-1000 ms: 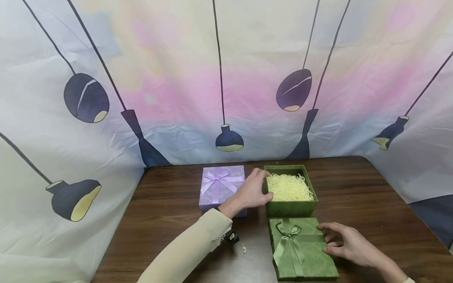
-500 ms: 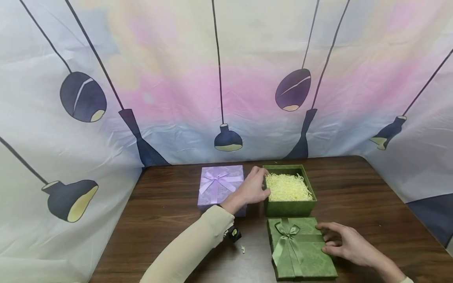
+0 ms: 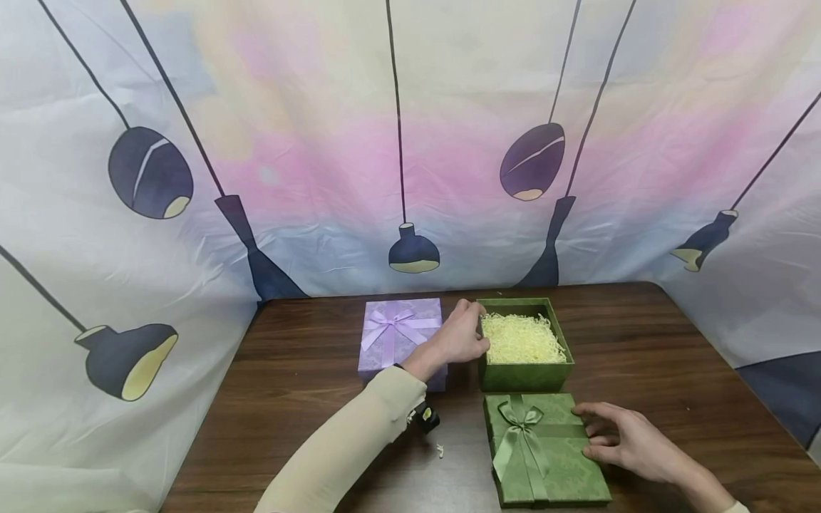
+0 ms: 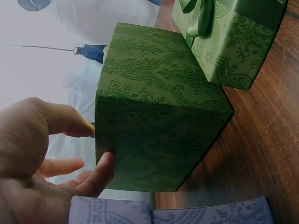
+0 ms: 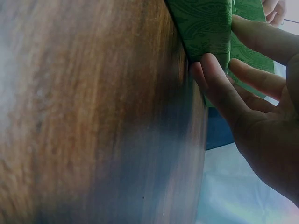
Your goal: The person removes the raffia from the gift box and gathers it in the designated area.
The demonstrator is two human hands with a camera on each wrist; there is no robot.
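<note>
On a dark wooden desk [image 3: 308,385] before a lamp-printed backdrop, the open green box [image 3: 524,372] of pale shreds stands mid-desk. The left hand [image 3: 460,336] clasps its left wall, thumb over the rim. The right hand [image 3: 631,442], fingers relaxed, touches the green lid [image 3: 545,456] nearer. A purple box [image 3: 398,335] sits left.
</note>
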